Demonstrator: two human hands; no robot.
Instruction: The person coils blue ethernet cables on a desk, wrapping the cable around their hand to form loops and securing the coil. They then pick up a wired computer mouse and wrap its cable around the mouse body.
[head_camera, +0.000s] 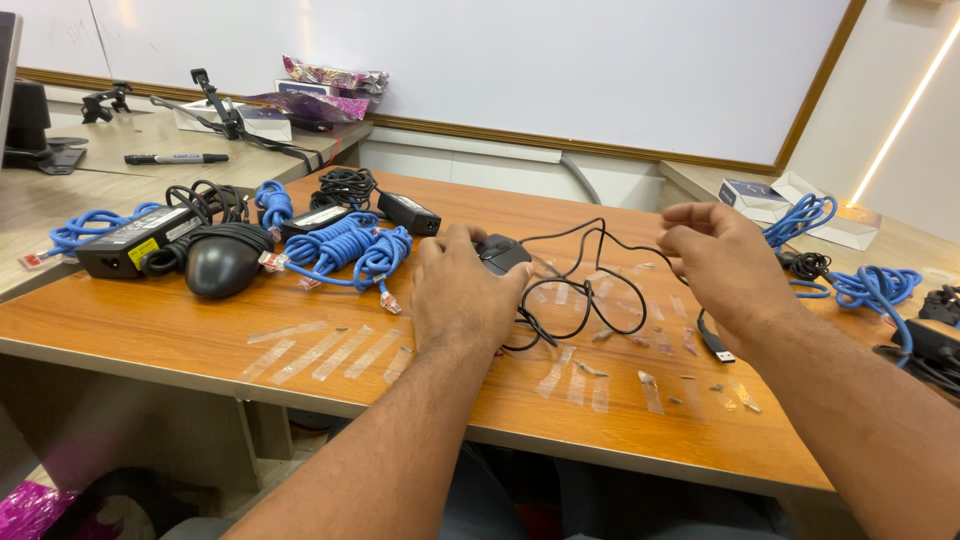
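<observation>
My left hand rests on a black computer mouse in the middle of the wooden desk, gripping it from above. The mouse's thin black cable lies in loose loops to the right, ending in a plug. My right hand hovers over the loops with fingers curled, pinching the cable near its far end. Strips of clear tape are stuck to the desk in front of both hands.
At the left lie coiled blue network cables, black power adapters, another black mouse and a bundled black cord. More blue cable and white boxes sit at the right. A marker lies on the neighbouring desk.
</observation>
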